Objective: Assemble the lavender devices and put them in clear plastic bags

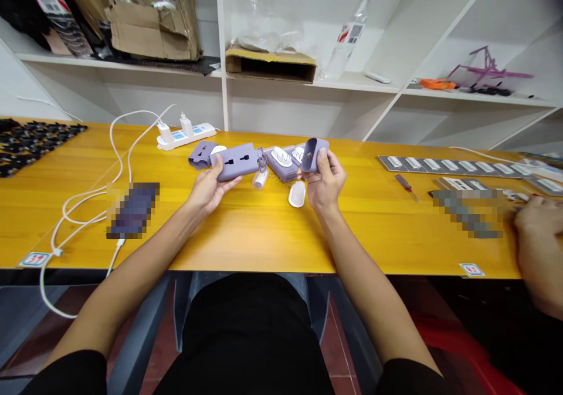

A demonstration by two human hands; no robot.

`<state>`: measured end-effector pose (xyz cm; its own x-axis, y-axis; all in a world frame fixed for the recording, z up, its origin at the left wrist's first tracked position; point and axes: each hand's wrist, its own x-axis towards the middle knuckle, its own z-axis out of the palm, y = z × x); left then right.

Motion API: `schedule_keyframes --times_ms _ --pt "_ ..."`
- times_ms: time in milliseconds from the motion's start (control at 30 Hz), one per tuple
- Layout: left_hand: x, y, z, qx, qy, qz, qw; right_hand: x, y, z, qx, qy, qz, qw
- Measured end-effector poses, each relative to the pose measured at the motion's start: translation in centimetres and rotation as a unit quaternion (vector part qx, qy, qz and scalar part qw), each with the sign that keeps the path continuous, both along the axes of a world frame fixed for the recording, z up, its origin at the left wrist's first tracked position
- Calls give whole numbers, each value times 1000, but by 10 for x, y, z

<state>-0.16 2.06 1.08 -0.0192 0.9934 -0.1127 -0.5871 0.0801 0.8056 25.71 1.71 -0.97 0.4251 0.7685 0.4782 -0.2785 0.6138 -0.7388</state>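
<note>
My left hand [206, 189] grips a light purple socket casing [238, 161] with black slots in its face, thumb on top and fingers beneath. My right hand [328, 181] is closed around a shorter hollow purple casing piece [311, 154], its open end turned toward the left. Between the hands, a small pale cylindrical part [260, 179] sits by the casing's right end. Behind them lies another purple casing [281, 169] with white oval pieces on it. A loose white oval cover [297, 194] rests near my right hand. Another purple slotted piece [201, 155] lies behind my left hand.
A white power strip [187, 137] with plugs and a looping white cable stands back left, near a phone [134, 210]. To the right are a screwdriver [407, 187], a long strip of white modules [448, 167] and a co-worker's hand [539, 222]. Shelves rise behind the table.
</note>
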Motion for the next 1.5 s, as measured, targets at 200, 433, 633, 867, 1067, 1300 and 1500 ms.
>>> schedule_keyframes --times_ms 200,433,633,867,1067,1300,1500 --pt "-1 -1 0 -6 -10 -16 1000 2 1 0 -1 10 12 1000" --pt "0 -2 1 -10 1 -12 1000 6 0 2 -8 36 46 998" --pt "0 -1 -1 -5 4 -15 1000 3 -2 4 -24 32 54 998" --pt "-1 1 -4 18 11 -7 1000 6 -2 4 -61 20 44 997" --pt "-1 0 -3 21 14 -5 1000 7 -1 3 -71 21 52 996" --pt "1 -4 -3 20 40 -26 999 6 -1 5 -81 35 96 991" --pt "4 -8 -4 21 45 -55 997 6 -2 6 -93 41 106 989"
